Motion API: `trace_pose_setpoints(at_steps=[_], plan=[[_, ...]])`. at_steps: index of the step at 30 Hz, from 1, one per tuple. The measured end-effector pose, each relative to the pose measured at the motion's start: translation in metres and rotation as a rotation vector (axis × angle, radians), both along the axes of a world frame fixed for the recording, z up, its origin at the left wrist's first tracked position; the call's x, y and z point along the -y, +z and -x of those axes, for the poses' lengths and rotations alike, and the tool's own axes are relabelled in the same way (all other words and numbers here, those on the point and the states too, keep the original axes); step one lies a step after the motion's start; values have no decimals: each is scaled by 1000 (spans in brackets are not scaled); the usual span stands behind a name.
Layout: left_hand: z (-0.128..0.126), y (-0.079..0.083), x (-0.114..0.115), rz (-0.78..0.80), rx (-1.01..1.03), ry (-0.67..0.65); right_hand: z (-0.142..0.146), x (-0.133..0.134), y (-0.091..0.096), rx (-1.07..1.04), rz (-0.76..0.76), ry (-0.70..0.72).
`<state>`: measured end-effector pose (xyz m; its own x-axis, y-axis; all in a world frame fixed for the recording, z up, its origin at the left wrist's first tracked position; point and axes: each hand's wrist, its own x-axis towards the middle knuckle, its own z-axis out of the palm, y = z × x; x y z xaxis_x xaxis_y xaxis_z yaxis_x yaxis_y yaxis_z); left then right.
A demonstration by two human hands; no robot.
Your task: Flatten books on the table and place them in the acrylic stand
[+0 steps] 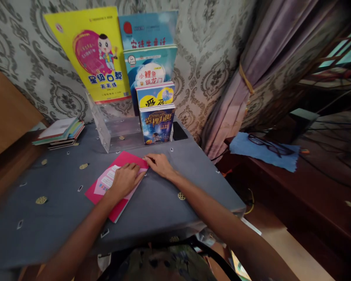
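A pink book (124,159) lies at a slant on the grey cloth, with a paler pink panel and a white text block on its cover. My left hand (125,180) rests on top of it, fingers spread over the cover and pressing it down. At the book's upper right corner, my right hand (160,164) has its thumb and fingertips closed on the edge. Behind both hands stands a clear acrylic rack (103,128) of books. In its right column, a dark blue book (157,127) is at the front.
Upright in the rack are a yellow workbook (102,50) and several blue-covered books. A stack of thin books (60,130) sits at the left, and a black phone (179,130) right of the rack. Glasses (270,145) lie on a blue cloth (236,146) beyond the curtain (234,93).
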<state>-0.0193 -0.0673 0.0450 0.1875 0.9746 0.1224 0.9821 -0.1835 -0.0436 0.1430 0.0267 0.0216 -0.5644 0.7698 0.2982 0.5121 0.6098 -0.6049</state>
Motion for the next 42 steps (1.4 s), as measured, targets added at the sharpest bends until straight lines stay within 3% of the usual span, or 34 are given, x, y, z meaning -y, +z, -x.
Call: trace_pose_setpoints(at_steps=[4, 8, 15, 27, 33, 42], plan=[[36, -5, -5, -72, 64, 59, 1, 5, 3, 50, 10, -24], [59, -5, -4, -44, 34, 135, 4, 3, 0, 38, 37, -6], [48, 8, -2, 65, -22, 233, 13, -7, -7, 7, 40, 68], [43, 0, -1, -11, -43, 237, 28, 18, -16, 106, -112, 71], [45, -2, -3, -28, -97, 284, 42, 2, -27, 68, -103, 140], [74, -19, -15, -86, -35, 259, 63, -25, -33, 69, -141, 173]])
